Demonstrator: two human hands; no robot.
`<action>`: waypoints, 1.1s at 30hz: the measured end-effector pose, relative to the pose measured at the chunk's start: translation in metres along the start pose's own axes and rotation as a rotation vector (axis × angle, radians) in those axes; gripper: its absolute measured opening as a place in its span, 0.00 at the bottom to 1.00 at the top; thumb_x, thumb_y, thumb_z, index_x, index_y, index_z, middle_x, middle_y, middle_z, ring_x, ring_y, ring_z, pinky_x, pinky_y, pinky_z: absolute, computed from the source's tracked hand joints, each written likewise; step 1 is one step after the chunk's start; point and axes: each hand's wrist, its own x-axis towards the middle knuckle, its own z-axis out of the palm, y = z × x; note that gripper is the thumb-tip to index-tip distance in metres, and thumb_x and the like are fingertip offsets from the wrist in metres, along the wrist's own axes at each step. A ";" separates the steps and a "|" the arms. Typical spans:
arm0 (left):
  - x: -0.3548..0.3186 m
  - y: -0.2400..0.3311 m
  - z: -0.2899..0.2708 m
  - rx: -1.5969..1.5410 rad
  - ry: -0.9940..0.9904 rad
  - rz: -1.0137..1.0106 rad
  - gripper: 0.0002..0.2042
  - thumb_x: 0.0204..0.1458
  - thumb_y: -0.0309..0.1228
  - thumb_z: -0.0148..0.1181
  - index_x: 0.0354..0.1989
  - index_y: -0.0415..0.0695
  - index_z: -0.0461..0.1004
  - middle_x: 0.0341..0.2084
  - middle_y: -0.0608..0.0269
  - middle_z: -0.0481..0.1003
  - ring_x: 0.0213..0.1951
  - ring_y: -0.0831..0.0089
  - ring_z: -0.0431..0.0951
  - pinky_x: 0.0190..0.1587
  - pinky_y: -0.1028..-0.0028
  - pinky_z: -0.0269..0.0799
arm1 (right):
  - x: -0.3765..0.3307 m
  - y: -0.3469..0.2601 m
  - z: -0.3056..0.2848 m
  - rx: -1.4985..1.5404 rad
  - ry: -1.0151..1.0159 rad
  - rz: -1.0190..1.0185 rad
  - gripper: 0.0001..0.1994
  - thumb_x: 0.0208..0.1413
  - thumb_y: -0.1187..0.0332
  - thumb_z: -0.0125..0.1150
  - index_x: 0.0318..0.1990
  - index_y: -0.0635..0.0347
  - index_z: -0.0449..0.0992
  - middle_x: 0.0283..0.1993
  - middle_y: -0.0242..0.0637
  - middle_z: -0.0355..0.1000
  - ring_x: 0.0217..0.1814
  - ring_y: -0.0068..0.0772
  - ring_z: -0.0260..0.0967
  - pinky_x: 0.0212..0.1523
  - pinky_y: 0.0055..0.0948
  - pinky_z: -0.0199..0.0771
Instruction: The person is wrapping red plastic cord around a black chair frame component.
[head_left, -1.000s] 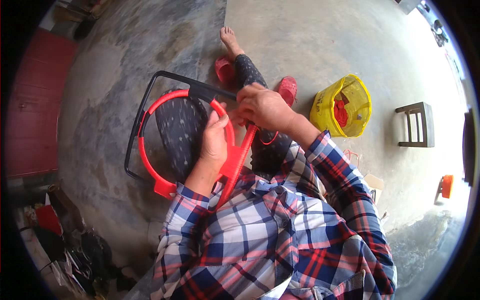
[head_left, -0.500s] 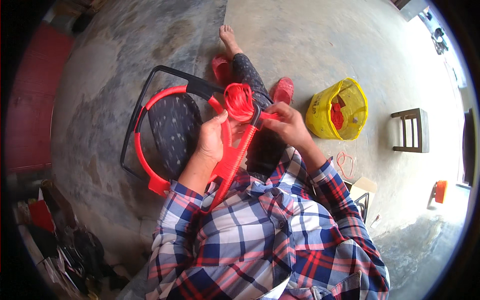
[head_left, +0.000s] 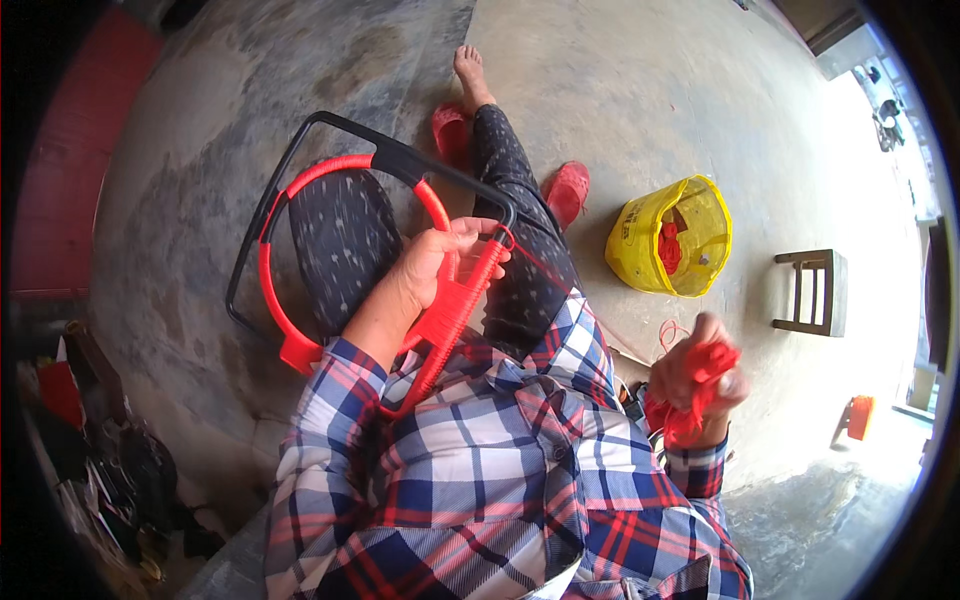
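Across my lap lies a black metal frame (head_left: 400, 165) with a ring (head_left: 266, 262) and a side bar (head_left: 452, 322), both wrapped in red cord. My left hand (head_left: 432, 262) is closed round the bar near the frame's black corner, its fingers passing behind. Out to the right, my right hand (head_left: 700, 375) grips a bundle of red cord (head_left: 712, 358), blurred by motion. A thin red strand stretches from the top of the bar toward that bundle.
A yellow bucket (head_left: 625, 245) with red cord (head_left: 670, 248) inside stands to the right. Beyond it is a small dark stool (head_left: 832, 292). Red shoes (head_left: 567, 192) lie beside my outstretched leg. Piled clutter (head_left: 130, 470) sits at lower left; loose red cord (head_left: 672, 332) lies near my right hand.
My right hand has moved from the bar's top out to the lower right, taking the red cord bundle along and drawing the strand out. My left hand stays on the frame.
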 end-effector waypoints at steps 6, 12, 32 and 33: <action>0.005 0.001 -0.010 0.016 0.099 -0.013 0.15 0.58 0.36 0.45 0.47 0.38 0.68 0.35 0.46 0.77 0.34 0.56 0.80 0.38 0.63 0.77 | -0.041 -0.037 0.009 -0.121 0.409 -0.465 0.15 0.63 0.63 0.50 0.48 0.65 0.61 0.18 0.26 0.56 0.16 0.17 0.50 0.18 0.20 0.51; -0.003 0.001 0.000 -0.071 0.073 -0.029 0.16 0.59 0.37 0.47 0.45 0.36 0.71 0.35 0.47 0.78 0.34 0.56 0.80 0.39 0.64 0.77 | 0.023 -0.011 -0.036 -0.463 0.767 -0.400 0.17 0.60 0.65 0.51 0.54 0.62 0.64 0.33 0.29 0.67 0.30 0.20 0.64 0.30 0.19 0.66; -0.002 -0.005 0.020 -0.094 -0.032 -0.037 0.19 0.56 0.40 0.51 0.44 0.35 0.72 0.35 0.46 0.77 0.33 0.56 0.80 0.39 0.63 0.76 | 0.178 0.108 -0.010 -0.599 0.040 0.119 0.22 0.55 0.80 0.56 0.58 0.61 0.65 0.51 0.33 0.68 0.49 0.22 0.66 0.50 0.24 0.69; -0.004 -0.004 0.023 -0.086 -0.029 -0.044 0.19 0.56 0.40 0.51 0.44 0.35 0.72 0.35 0.47 0.77 0.33 0.57 0.80 0.39 0.64 0.76 | 0.178 0.106 -0.009 -0.599 0.041 0.120 0.22 0.55 0.80 0.56 0.58 0.61 0.65 0.51 0.33 0.68 0.49 0.22 0.66 0.50 0.24 0.69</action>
